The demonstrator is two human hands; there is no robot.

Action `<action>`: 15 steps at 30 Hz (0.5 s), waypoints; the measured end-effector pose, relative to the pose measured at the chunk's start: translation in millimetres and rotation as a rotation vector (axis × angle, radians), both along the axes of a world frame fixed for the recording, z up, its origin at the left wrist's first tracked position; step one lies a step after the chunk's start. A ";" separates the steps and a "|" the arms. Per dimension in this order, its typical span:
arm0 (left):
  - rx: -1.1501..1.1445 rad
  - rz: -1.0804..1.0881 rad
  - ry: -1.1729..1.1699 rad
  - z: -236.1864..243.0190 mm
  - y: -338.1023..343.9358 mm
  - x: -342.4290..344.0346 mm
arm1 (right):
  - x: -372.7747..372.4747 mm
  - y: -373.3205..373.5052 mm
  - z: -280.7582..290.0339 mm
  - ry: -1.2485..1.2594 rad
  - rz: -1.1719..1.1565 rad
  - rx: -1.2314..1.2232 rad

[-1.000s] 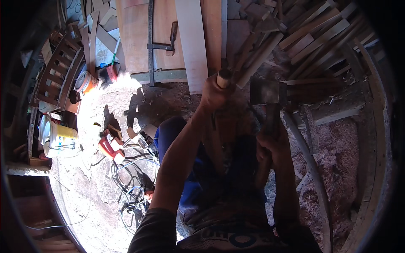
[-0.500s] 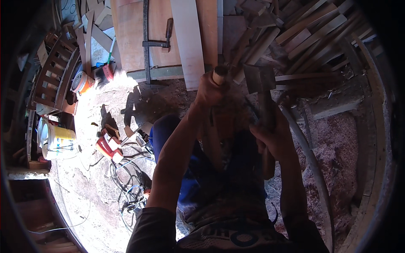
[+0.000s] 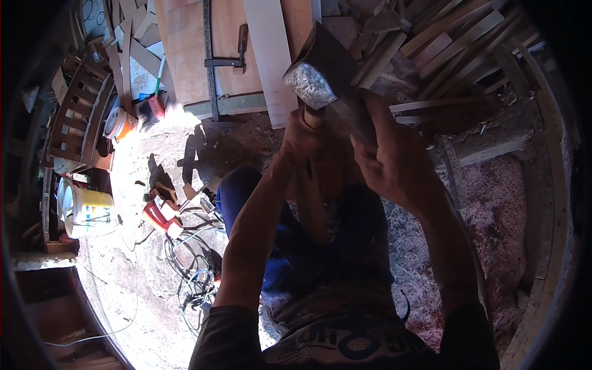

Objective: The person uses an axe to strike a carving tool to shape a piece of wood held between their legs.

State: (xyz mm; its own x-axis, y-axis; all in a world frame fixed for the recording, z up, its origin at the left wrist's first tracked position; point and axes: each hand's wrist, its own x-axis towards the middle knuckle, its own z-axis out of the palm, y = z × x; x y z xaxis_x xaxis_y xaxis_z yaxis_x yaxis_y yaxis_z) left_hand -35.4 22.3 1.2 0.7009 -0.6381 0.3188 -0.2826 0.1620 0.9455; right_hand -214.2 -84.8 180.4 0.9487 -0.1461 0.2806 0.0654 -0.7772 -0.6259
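My left hand (image 3: 300,139) is closed in a fist round the upright wooden handle of a chisel (image 3: 314,116); its blade is hidden below. In my right hand (image 3: 398,163) is a mallet (image 3: 336,65) with a dark, blocky head and a pale, worn face. The fingers wrap its handle. The mallet head is over the top of the chisel handle and partly covers it; whether they touch I cannot tell. Beneath my hands, between my blue-clad knees, a long wooden piece (image 3: 313,206) lies in shadow.
A bar clamp (image 3: 211,61) lies on wide boards ahead. Offcuts (image 3: 459,43) are heaped at far right. On the left are a white-and-yellow bucket (image 3: 89,209), a red power tool (image 3: 160,213) and tangled cables (image 3: 197,277). Wood shavings (image 3: 487,216) cover the floor at right.
My right hand has brought the mallet up and to the left, from beside the chisel to over its handle. My left hand keeps its grip in nearly the same spot.
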 end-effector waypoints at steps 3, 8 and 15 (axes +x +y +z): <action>0.042 -0.086 -0.357 -1.9 1.0 3.5 | 1.1 -9.4 -40.3 0.146 0.001 -0.279; -0.102 0.006 -0.245 -4.4 7.9 -0.1 | -0.6 -4.5 -26.0 0.153 0.077 -0.154; 0.042 0.047 0.069 2.5 5.4 -7.5 | 17.9 0.0 45.7 -0.380 0.013 0.444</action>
State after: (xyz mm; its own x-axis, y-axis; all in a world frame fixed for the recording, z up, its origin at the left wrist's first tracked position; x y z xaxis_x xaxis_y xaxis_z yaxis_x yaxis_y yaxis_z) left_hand -42.9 27.7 3.7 0.7500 -0.6155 0.2422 -0.2228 0.1096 0.9687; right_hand -196.4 -84.7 226.1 0.7958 -0.3163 0.5163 0.3574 -0.4429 -0.8223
